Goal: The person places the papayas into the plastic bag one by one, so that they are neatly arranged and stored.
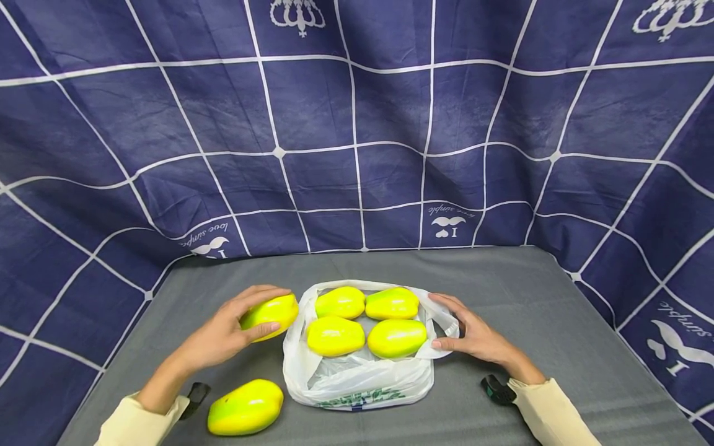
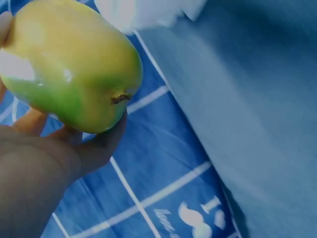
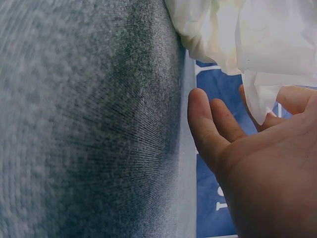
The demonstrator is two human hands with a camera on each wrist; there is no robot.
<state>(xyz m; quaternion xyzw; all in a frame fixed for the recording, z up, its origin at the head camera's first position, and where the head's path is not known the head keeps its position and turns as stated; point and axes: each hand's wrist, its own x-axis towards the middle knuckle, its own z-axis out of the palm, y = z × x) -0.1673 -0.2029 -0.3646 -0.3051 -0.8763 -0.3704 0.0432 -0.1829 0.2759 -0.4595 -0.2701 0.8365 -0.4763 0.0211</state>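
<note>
A: Start with the largest items. What surrounds the work area?

B: A navy cloth backdrop point(image 1: 357, 124) with a white grid hangs behind and to both sides. Below it lies a grey table point(image 1: 530, 291).

A: And on the table?

B: A white plastic bag point(image 1: 357, 378) sits near centre, mouth spread, with four yellow-green mangoes point(image 1: 365, 321) resting in it in two rows. A fifth, loose mango point(image 1: 245, 407) lies at the near left, apart from the bag.

A: Hand status?

B: The left hand point(image 1: 223, 334) grasps a sixth, held mango point(image 1: 270, 313) just left of the bag's rim, fingers wrapped over the top and thumb against the side. The left wrist view confirms the grip, with the stem end facing the camera. The right hand point(image 1: 474, 334) pinches the bag's handle point(image 1: 443, 322) at the right edge between thumb and fingers.

A: Handling notes?

B: The held mango looks glossy and rigid, so likely slippery; a wrap round its widest part appears safest. The bag film is thin and limp, with no shape of its own; take it by the handle loops.
</note>
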